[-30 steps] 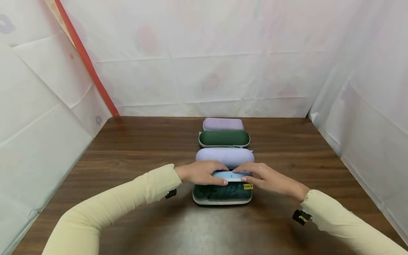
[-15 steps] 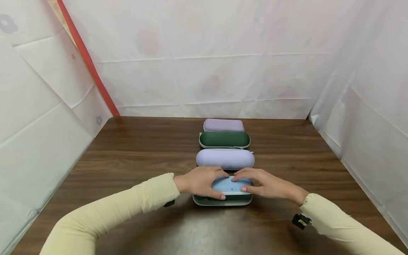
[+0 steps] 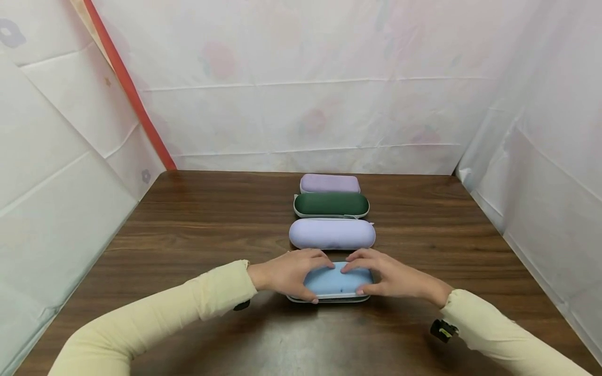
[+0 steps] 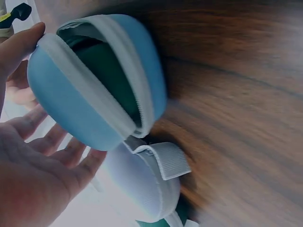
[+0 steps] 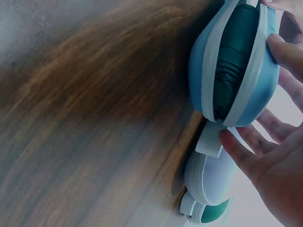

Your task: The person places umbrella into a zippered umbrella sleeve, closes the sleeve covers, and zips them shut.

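A light blue zip glasses case [image 3: 335, 282] lies crosswise at the front of a row of cases. Its lid is lowered, but the zip runs undone. Through the gap at its end, the left wrist view shows dark green material [image 4: 106, 71] inside. My left hand [image 3: 289, 272] holds the lid at its left end, thumb at the front rim and fingers over the top. At the right end my right hand [image 3: 397, 275] holds it the same way, thumb on the rim. A grey fabric tab [image 5: 209, 140] sticks out near the hinge in the right wrist view.
Behind the blue case lie a lavender case [image 3: 332, 234], a dark green case [image 3: 331, 204] and a mauve case [image 3: 330, 183] in a line on the brown wooden table [image 3: 211, 224]. White patterned sheets [image 3: 301, 94] surround the table's back and sides.
The blue lid has swung forward and down over the dark green inside, both hands moving with it towards the near edge. A yellow label seen inside earlier is now hidden.
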The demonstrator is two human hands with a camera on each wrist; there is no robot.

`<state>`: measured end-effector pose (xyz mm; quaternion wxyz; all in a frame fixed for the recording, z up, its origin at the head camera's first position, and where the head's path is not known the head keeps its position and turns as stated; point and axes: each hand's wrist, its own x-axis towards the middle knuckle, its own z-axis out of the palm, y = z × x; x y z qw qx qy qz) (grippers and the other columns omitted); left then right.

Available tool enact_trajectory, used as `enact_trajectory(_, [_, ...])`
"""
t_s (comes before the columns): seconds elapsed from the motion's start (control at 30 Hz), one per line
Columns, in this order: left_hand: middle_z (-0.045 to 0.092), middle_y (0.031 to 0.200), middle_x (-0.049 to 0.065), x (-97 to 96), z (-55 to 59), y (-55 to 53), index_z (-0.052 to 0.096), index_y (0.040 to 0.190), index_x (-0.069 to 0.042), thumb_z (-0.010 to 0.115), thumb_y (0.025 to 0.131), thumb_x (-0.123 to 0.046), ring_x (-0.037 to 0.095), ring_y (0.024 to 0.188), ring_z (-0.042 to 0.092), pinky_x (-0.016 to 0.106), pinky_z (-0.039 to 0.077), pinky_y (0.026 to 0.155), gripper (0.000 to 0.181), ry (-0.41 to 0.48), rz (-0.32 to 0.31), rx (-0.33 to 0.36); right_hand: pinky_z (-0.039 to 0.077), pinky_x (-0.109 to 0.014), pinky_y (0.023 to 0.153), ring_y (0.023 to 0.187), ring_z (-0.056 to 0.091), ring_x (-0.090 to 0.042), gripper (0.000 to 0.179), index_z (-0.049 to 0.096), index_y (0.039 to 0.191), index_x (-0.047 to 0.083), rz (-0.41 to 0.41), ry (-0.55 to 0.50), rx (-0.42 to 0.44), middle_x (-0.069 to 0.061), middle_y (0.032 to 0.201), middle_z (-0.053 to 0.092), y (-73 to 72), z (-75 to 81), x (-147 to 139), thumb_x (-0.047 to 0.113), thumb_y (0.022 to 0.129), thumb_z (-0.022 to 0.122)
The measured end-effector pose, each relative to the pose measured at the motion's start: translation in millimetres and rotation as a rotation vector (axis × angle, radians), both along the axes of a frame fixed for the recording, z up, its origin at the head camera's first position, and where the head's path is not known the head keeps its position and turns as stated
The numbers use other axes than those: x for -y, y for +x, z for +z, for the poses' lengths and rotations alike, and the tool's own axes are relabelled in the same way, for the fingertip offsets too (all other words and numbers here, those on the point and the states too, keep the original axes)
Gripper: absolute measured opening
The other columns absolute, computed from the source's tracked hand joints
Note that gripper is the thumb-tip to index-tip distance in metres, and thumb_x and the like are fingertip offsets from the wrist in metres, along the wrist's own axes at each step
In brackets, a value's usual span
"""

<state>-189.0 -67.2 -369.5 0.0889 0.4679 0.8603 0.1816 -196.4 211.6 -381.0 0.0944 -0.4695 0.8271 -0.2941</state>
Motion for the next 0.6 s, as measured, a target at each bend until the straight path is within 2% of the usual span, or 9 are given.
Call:
enact_trajectory(0.17, [0.051, 0.125, 0.001, 4.0, -8.1, 3.4, 0.055, 0.13, -0.011, 0.083, 0.073, -0.033, 0.012, 0.108, 0.05, 0.025, 0.043, 0.089, 0.067, 0.05, 0.023, 0.01, 0.045, -0.04, 0.087, 0.112, 0.047, -0.02, 0.041, 0.062, 0.123, 0.025, 0.005, -0.012, -0.071, -0.003, 0.126, 0.05, 1.7, -3.4, 1, 0.034, 0.084, 0.073])
enact_trajectory(0.33, [0.051, 0.121, 0.002, 4.5, -16.7, 5.8, 0.055, 0.124, -0.01, 0.086, 0.07, -0.032, 0.015, 0.107, 0.049, 0.026, 0.043, 0.089, 0.066, 0.105, 0.009, -0.046, 0.046, -0.037, 0.086, 0.111, 0.047, -0.017, 0.04, 0.065, 0.117, 0.026, 0.018, 0.012, -0.126, -0.003, 0.123, 0.049, 2.1, -3.4, 5, 0.036, 0.081, 0.076])
enact_trajectory(0.43, [0.051, 0.121, 0.003, 4.5, -16.9, 5.8, 0.055, 0.123, -0.009, 0.084, 0.072, -0.034, 0.017, 0.106, 0.049, 0.027, 0.043, 0.088, 0.064, 0.11, -0.009, -0.075, 0.047, -0.035, 0.086, 0.11, 0.048, -0.014, 0.038, 0.067, 0.114, 0.025, 0.014, 0.042, -0.141, 0.0, 0.122, 0.05, 3.1, 0.9, 8, 0.038, 0.08, 0.077])
enact_trajectory(0.5, [0.051, 0.122, 0.002, 5.5, -16.7, 3.6, 0.055, 0.124, -0.01, 0.079, 0.078, -0.036, 0.015, 0.107, 0.049, 0.026, 0.042, 0.089, 0.058, 0.106, -0.004, -0.042, 0.047, -0.034, 0.086, 0.109, 0.049, -0.012, 0.037, 0.068, 0.112, 0.024, 0.01, 0.064, -0.154, 0.002, 0.122, 0.051, 3.8, 4.0, 11, 0.039, 0.08, 0.076])
enact_trajectory(0.6, [0.053, 0.125, 0.002, 9.5, -17.6, -2.8, 0.053, 0.128, -0.009, 0.065, 0.092, -0.033, 0.014, 0.112, 0.048, 0.029, 0.04, 0.094, 0.045, 0.107, 0.038, 0.084, 0.047, -0.034, 0.087, 0.11, 0.05, -0.012, 0.035, 0.07, 0.109, 0.021, 0.009, 0.085, -0.182, 0.001, 0.122, 0.054, 5.1, 8.4, 15, 0.039, 0.08, 0.076])
